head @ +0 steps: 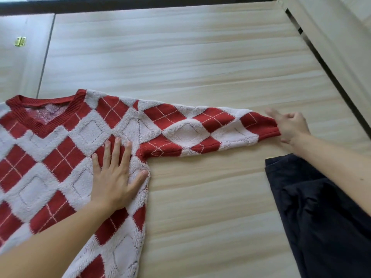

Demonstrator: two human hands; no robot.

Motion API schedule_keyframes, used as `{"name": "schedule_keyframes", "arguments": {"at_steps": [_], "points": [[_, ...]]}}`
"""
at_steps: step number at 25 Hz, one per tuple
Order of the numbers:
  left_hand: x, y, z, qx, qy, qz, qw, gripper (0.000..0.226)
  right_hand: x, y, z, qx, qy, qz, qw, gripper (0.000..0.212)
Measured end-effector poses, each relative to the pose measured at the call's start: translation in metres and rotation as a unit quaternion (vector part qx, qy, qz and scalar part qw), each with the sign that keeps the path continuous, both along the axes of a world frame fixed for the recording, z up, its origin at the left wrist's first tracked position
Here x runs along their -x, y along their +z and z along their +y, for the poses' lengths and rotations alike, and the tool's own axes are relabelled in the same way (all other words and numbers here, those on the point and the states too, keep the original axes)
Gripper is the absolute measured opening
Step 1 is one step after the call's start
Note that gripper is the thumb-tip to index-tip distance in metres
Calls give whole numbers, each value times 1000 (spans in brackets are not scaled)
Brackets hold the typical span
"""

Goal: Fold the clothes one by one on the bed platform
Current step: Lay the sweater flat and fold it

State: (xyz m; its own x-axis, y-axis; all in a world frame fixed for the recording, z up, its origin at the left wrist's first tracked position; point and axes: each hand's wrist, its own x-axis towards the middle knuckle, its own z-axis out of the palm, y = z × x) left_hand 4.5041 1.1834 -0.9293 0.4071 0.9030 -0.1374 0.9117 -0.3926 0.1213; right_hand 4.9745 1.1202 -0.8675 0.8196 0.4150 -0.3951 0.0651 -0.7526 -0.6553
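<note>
The red-and-white argyle sweater (66, 157) is pressed flat by the open left hand (114, 177); its sleeve cuff (265, 127) is pinched by the right hand (291, 125).

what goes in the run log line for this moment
left hand flat on red-and-white argyle knit sweater | right hand pinching sleeve cuff | dark garment aside

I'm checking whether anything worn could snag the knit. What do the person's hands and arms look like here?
Both forearms are bare to the frame edge: no sleeves show. The left hand and right hand wear no gloves, and no rings, watch or bracelet can be seen. Fingernails look short and unpainted.
</note>
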Motion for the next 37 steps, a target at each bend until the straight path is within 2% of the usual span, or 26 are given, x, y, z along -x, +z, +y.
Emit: {"name": "schedule_keyframes", "arguments": {"at_steps": [3,5,7,9,12,13,16,19,21,23,26,29,31,33,34,37], "points": [[1,-2,-1,-17,-3,14,1000,95,7,-21,-7,56,57,-27,996,63],[1,-1,0,-16,-3,20,1000,96,-3,-15,-3,46,35,-40,998,58],[-2,2,-2,-10,-9,15,1000,93,-12,3,1,11,10,-114,993,58],[-14,5,-6,-11,-39,-5,999,86,-16,15,-2,-5,-70,-166,984,70],[-42,5,-13,-14,-84,-29,996,80,8,2,-5,69,-149,-61,985,111],[-49,4,-15,-10,-91,-32,995,79,21,-5,-3,59,-153,-22,986,116],[-61,2,-16,10,-95,-27,995,78,46,-12,9,-22,-210,40,977,100],[-60,5,-16,24,-87,-11,996,78,60,7,25,-63,-219,10,974,88],[-63,14,-11,48,-86,-4,995,78,80,39,43,-149,-146,-32,977,84],[-67,30,-8,90,-83,-25,992,77,121,84,70,-239,-19,-93,966,71],[-49,66,-14,136,-58,-106,983,77,221,159,116,-371,163,-153,901,59],[15,86,-30,136,3,-101,986,75,326,187,148,-427,320,-199,822,59],[73,80,-37,114,53,-70,990,78,386,174,152,-396,444,-175,785,72],[137,66,-37,67,106,-59,990,81,435,145,145,-295,579,-142,747,88],[167,56,-37,40,130,-54,989,81,449,122,140,-236,620,-143,734,89],[233,28,-46,21,153,-25,988,83,458,47,125,-83,640,-204,737,74]]}}
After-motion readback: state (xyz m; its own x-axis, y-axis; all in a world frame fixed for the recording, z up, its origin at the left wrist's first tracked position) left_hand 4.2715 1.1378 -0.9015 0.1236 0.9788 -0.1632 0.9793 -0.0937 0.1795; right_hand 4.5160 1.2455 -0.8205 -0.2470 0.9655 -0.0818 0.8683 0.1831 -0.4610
